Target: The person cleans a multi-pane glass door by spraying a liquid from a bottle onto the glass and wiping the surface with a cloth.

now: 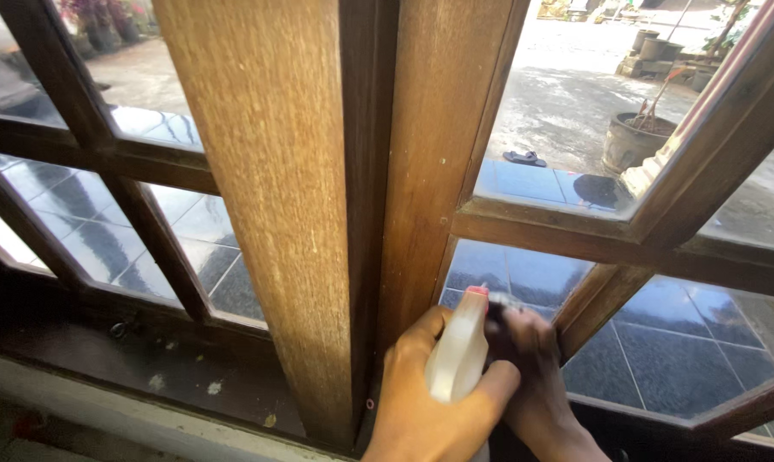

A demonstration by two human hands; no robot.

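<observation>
Hands low right of centre: your left hand (421,398) grips a spray bottle (457,355), your right hand (532,368) closes on its nozzle; steady aim at the pane (524,274) likely follows.

The one head camera looked down and outward, close to a wooden window frame (318,214), through its panes to the far courtyard (566,94).

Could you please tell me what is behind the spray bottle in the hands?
Behind the spray bottle is the right hand, at a dark-tiled window pane. The left hand wraps the bottle, covering its lower body; the nozzle is hidden.
</observation>
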